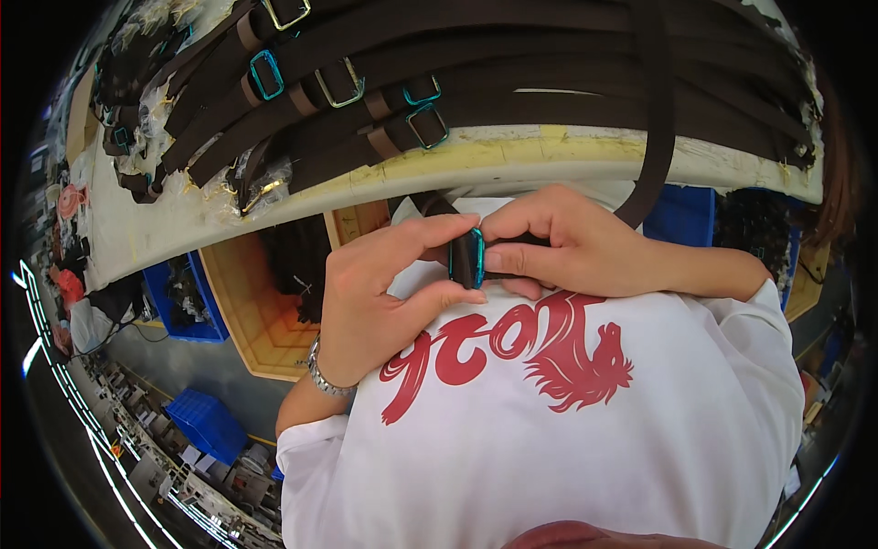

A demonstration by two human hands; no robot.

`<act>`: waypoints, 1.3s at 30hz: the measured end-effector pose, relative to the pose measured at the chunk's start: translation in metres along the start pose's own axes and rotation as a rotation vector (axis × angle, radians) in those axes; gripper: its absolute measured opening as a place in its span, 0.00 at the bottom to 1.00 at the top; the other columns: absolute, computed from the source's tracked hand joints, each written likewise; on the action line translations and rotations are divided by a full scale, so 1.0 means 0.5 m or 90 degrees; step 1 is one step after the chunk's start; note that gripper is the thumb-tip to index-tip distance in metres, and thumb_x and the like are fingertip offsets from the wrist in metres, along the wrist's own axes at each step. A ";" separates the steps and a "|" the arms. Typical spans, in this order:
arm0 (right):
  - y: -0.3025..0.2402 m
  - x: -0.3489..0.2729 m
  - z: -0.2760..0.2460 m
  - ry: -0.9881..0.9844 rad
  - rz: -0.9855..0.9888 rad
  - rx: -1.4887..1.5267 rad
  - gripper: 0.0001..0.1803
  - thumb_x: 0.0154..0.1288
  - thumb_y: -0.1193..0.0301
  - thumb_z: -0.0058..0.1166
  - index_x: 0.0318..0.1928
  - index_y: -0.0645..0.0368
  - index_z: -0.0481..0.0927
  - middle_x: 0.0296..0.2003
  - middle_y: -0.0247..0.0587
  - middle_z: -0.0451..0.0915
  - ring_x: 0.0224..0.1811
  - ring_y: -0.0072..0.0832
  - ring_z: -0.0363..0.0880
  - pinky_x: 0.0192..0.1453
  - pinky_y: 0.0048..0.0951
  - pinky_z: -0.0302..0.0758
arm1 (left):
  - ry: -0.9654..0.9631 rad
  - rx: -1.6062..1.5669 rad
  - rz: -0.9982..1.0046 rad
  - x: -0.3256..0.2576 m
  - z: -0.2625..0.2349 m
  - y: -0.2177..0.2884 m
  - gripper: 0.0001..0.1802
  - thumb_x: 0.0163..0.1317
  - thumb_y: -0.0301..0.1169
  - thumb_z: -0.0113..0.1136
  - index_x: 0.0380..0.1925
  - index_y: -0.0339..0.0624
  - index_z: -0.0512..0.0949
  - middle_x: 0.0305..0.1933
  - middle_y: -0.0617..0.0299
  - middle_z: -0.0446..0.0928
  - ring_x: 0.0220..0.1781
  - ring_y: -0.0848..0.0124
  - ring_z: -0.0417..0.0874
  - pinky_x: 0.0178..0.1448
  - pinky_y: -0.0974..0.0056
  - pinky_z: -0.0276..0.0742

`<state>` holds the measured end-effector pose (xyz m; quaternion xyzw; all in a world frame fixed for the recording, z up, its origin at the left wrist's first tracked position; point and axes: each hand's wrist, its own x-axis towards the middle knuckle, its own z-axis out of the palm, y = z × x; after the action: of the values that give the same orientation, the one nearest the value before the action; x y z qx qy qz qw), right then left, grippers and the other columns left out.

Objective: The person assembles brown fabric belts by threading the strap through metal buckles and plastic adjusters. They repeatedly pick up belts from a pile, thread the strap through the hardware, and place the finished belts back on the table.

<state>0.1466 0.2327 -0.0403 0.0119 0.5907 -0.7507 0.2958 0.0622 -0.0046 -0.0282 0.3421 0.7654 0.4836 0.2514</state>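
A small buckle with a blue-green rim sits close to the chest, pinched between both hands. The left hand curls around it. The right hand grips the dark strap, which runs up to the table.

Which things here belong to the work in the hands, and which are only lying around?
In hand:
- buckle, pinched between left hand and right hand
- dark strap running from the hands up over the table edge

Lying about:
- pile of straps with buckles on the table
- blue crates on the floor
- wooden tray
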 end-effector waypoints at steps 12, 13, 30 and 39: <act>-0.007 0.029 -0.008 0.111 -0.254 -0.104 0.15 0.80 0.67 0.61 0.58 0.64 0.83 0.38 0.37 0.86 0.38 0.27 0.84 0.45 0.31 0.78 | 0.056 0.064 0.168 0.042 -0.025 0.028 0.36 0.45 0.36 0.87 0.59 0.43 0.89 0.67 0.46 0.80 0.68 0.50 0.79 0.62 0.51 0.84; -0.007 0.031 -0.008 0.079 -0.266 -0.065 0.16 0.80 0.66 0.61 0.58 0.63 0.83 0.39 0.38 0.87 0.38 0.27 0.85 0.45 0.32 0.79 | 0.066 0.094 0.194 0.041 -0.028 0.037 0.36 0.46 0.39 0.87 0.59 0.44 0.89 0.67 0.45 0.80 0.68 0.49 0.79 0.63 0.50 0.83; -0.178 0.033 0.037 -0.061 -0.688 -0.133 0.21 0.74 0.57 0.63 0.33 0.64 0.81 0.28 0.50 0.83 0.35 0.51 0.82 0.40 0.46 0.77 | 0.231 0.128 0.665 0.112 -0.055 0.155 0.26 0.82 0.47 0.36 0.52 0.40 0.80 0.50 0.50 0.83 0.62 0.43 0.81 0.78 0.30 0.71; -0.200 -0.026 -0.018 0.282 -0.657 -0.740 0.19 0.64 0.67 0.71 0.49 0.61 0.78 0.39 0.42 0.78 0.42 0.44 0.82 0.41 0.44 0.80 | 0.040 -0.604 0.425 0.116 -0.146 0.214 0.09 0.78 0.28 0.59 0.34 0.44 0.76 0.35 0.65 0.82 0.63 0.55 0.74 0.88 0.28 0.43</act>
<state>0.1085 0.2594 0.0500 -0.2696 0.8626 -0.3456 -0.2527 0.0029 0.0304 0.0956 0.4001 0.3228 0.8368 0.1887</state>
